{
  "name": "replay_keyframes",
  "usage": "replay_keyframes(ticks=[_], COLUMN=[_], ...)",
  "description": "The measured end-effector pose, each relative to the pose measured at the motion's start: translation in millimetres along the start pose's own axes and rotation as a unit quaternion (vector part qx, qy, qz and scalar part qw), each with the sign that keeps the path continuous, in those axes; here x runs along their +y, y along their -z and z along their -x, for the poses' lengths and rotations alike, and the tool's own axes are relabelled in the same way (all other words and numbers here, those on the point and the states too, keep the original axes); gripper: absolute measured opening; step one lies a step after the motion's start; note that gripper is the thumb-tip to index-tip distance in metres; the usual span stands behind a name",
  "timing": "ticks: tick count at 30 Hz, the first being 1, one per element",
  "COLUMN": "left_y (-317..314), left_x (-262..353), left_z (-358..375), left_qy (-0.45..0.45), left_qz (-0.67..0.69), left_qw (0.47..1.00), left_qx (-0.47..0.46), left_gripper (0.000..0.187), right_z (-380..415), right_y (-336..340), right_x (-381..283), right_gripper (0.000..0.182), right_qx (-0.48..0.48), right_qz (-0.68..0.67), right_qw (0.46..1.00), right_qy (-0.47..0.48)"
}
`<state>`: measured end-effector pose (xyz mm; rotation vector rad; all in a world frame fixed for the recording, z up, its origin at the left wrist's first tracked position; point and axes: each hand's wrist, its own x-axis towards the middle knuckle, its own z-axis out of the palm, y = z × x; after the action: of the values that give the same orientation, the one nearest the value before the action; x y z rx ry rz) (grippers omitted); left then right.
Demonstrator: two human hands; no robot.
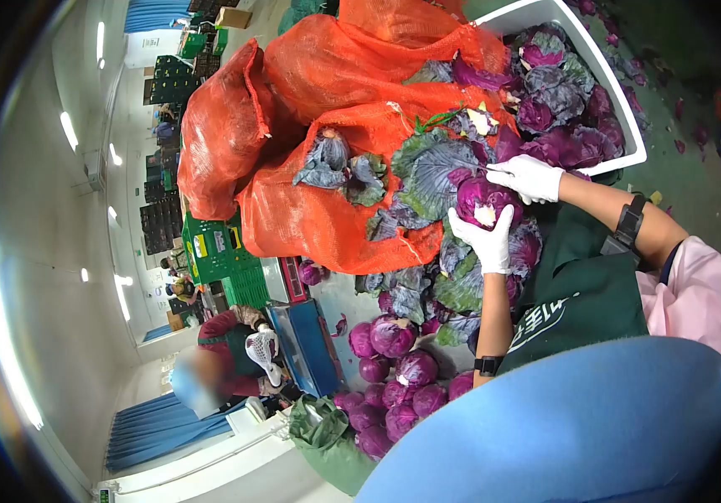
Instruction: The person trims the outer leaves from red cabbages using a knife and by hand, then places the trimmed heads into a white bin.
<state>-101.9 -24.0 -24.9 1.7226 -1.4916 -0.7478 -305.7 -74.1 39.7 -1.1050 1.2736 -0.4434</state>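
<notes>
There was a single view, taken from a camera on the person's head; it looked forward and down over the chest and arms, so the green apron (574, 289) filled the near foreground; a fisheye lens bent the edges into a dark round border; the picture sat rotated, the room's floor and ceiling lights running up the left side; the gloved hands, left hand (488, 239) and right hand (530, 177), lay close to the lens near the centre; the orange net sacks (310, 168) stood just beyond; a co-worker (226, 360) and stacked crates (159, 222) appeared small, far off.
</notes>
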Motion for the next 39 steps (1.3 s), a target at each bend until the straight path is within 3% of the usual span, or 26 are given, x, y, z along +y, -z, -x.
replay_keyframes(ticks=[3, 4, 5, 9, 10, 13, 14, 15, 17, 18, 19, 23, 25, 31, 34, 35, 38, 39], left_y=[-1.0, -2.0, -2.5, -3.9, -4.1, -5.6, -4.4, -4.8, -2.3, -1.8, -1.5, -2.9, -2.1, -1.2, -2.6, -3.0, -2.4, -3.4], left_x=[-4.1, -5.0, -6.2, -1.4, -0.6, 3.5, 6.8, 6.9, 3.8, 2.7, 4.0, -1.3, -12.2, -3.0, 5.5, 5.7, 1.3, -0.5], left_z=[-1.9, -1.2, -0.1, 1.3, 1.8, 1.4, 3.0, 3.9, 4.0, 2.4, 1.2, -1.2, -1.3, -2.8, -3.8, -3.9, -2.2, -1.9], left_qy=[-0.013, -0.020, -0.028, -0.042, -0.052, -0.063, -0.050, -0.043, -0.032, -0.025, -0.022, -0.024, -0.030, -0.021, -0.008, -0.009, -0.014, -0.017], left_qz=[-0.007, -0.012, -0.018, -0.037, -0.037, -0.064, -0.048, -0.037, -0.020, -0.026, -0.025, 0.000, 0.040, -0.030, -0.025, -0.021, -0.021, -0.021], left_qw=[1.000, 1.000, 0.999, 0.998, 0.998, 0.996, 0.998, 0.998, 0.999, 0.999, 0.999, 1.000, 0.999, 0.999, 1.000, 1.000, 1.000, 1.000], left_qx=[-0.003, -0.004, -0.004, 0.002, 0.000, -0.005, -0.005, -0.004, -0.005, -0.007, -0.009, -0.014, -0.016, -0.017, -0.016, -0.015, -0.016, -0.016], left_gripper=[0.127, 0.128, 0.128, 0.129, 0.129, 0.130, 0.130, 0.130, 0.130, 0.129, 0.129, 0.129, 0.129, 0.128, 0.128, 0.127, 0.127, 0.127], right_z=[-10.2, -0.3, -0.4, -22.7, -23.1, -25.2, -28.4, -30.0, -26.8, -26.4, -24.5, 16.9, 32.7, 59.1, 58.3, 58.0, 43.3, 31.7], right_y=[-19.6, -21.5, -24.4, -19.1, -14.4, 0.3, 13.6, 30.7, 51.4, 46.4, 37.7, 6.8, -0.7, -3.9, 4.2, 5.8, 21.3, 37.8], right_x=[19.3, 3.3, -0.4, 12.0, 12.3, 10.2, 5.2, 2.4, 2.7, 10.7, 16.0, -4.1, 1.6, 26.6, 28.1, 30.6, 31.5, 46.2], right_gripper=[0.075, 0.080, 0.069, 0.039, 0.031, 0.023, 0.019, 0.021, 0.028, 0.037, 0.046, 0.068, 0.090, 0.093, 0.094, 0.086, 0.041, 0.038], right_qx=[0.126, 0.104, 0.104, 0.159, 0.163, 0.214, 0.233, 0.284, 0.263, 0.266, 0.222, 0.063, 0.026, -0.020, -0.041, -0.013, 0.074, 0.153], right_qz=[0.261, 0.294, 0.306, 0.307, 0.333, 0.329, 0.166, 0.124, 0.173, 0.249, 0.259, 0.247, 0.297, 0.348, 0.233, 0.184, -0.056, -0.124], right_qw=[0.936, 0.936, 0.931, 0.908, 0.881, 0.884, 0.939, 0.940, 0.941, 0.914, 0.907, 0.958, 0.947, 0.935, 0.971, 0.983, 0.993, 0.980], right_qy=[0.199, 0.163, 0.166, 0.237, 0.293, 0.255, 0.191, 0.144, 0.124, 0.181, 0.247, 0.134, 0.121, 0.058, 0.028, 0.023, -0.074, -0.016])
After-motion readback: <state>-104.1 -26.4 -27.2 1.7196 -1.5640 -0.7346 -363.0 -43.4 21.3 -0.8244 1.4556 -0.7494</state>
